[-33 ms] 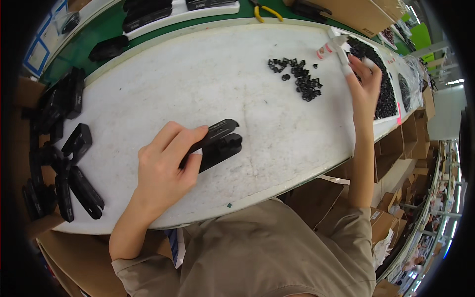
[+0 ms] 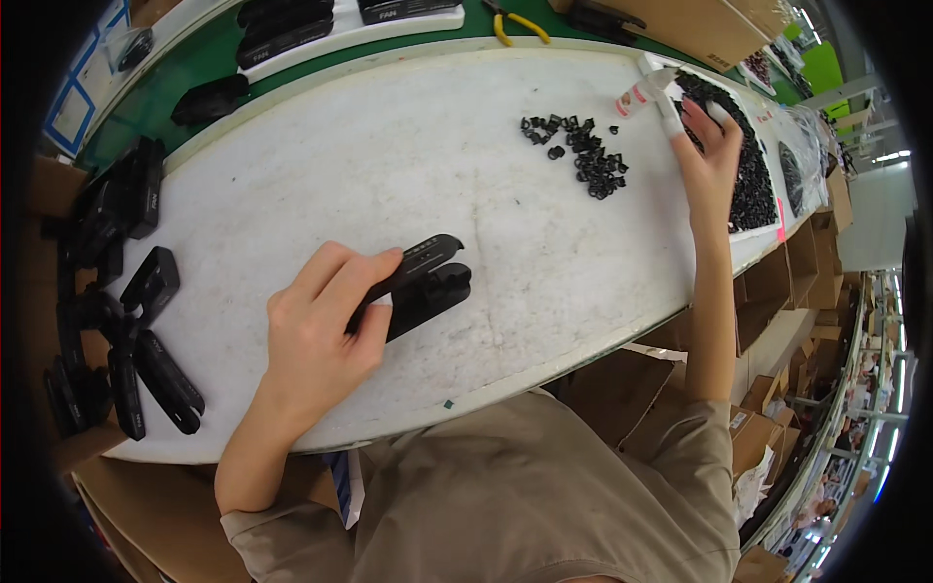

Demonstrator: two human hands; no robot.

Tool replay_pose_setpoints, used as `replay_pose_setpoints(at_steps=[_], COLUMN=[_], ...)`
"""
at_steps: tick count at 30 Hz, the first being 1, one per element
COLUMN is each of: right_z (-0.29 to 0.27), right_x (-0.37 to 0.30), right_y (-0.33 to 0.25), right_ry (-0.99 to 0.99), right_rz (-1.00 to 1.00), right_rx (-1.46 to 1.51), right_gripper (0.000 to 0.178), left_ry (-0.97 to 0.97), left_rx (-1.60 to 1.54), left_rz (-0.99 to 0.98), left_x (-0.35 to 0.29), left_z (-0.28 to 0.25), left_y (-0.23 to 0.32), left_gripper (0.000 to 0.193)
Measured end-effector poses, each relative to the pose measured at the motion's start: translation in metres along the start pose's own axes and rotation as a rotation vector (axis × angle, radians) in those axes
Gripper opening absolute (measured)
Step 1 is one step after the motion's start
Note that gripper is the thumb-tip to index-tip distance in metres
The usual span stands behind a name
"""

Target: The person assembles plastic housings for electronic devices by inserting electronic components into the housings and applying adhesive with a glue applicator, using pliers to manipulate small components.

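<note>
My left hand point(image 2: 326, 311) is closed around a long black plastic housing point(image 2: 423, 260), tilted above the white tabletop point(image 2: 369, 165). Its end splits into two rounded arms, the lower arm point(image 2: 428, 301) showing clips along its inside. A white cover sits on my left thumb tip. Over a shallow white tray full of small black plastic parts point(image 2: 753, 175), my right hand point(image 2: 709, 146) reaches with fingers apart and slightly curled. Nothing shows between them. White covers are on some of its fingertips. A small bottle with a red and white label point(image 2: 637, 99) lies beside the right thumb.
Loose small black parts point(image 2: 593, 160) lie on the table left of the tray. More black housings point(image 2: 170, 379) are piled along the left edge. Beyond the table's raised rim are yellow-handled pliers point(image 2: 520, 27), further housings point(image 2: 287, 44) and a cardboard box point(image 2: 671, 29).
</note>
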State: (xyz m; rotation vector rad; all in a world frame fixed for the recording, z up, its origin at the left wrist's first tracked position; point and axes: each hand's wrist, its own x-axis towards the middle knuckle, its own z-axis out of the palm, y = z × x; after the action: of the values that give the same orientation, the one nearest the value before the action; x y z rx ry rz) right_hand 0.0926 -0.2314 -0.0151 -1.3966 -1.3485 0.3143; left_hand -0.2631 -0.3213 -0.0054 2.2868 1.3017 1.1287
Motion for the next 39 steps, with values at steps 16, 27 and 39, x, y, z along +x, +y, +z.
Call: replay_pose_setpoints(at_steps=[16, 27, 39], right_z=[0.027, 0.01, 0.041], right_x=[-0.025, -0.108, -0.114], right_y=[-0.044, -0.067, -0.077], right_ry=[-0.067, -0.365, -0.545], right_rz=[-0.006, 0.45, 0.328], right_rx=[0.334, 0.691, 0.518], right_gripper=[0.028, 0.026, 0.02], left_ry=[-0.009, -0.02, -0.025], left_rx=[-0.001, 0.088, 0.118], left_rz=[0.005, 0.184, 0.206], left_x=[-0.004, -0.006, -0.007], left_z=[-0.002, 0.0, 0.003], left_y=[-0.005, -0.002, -0.001], left_gripper=[0.035, 0.041, 0.043])
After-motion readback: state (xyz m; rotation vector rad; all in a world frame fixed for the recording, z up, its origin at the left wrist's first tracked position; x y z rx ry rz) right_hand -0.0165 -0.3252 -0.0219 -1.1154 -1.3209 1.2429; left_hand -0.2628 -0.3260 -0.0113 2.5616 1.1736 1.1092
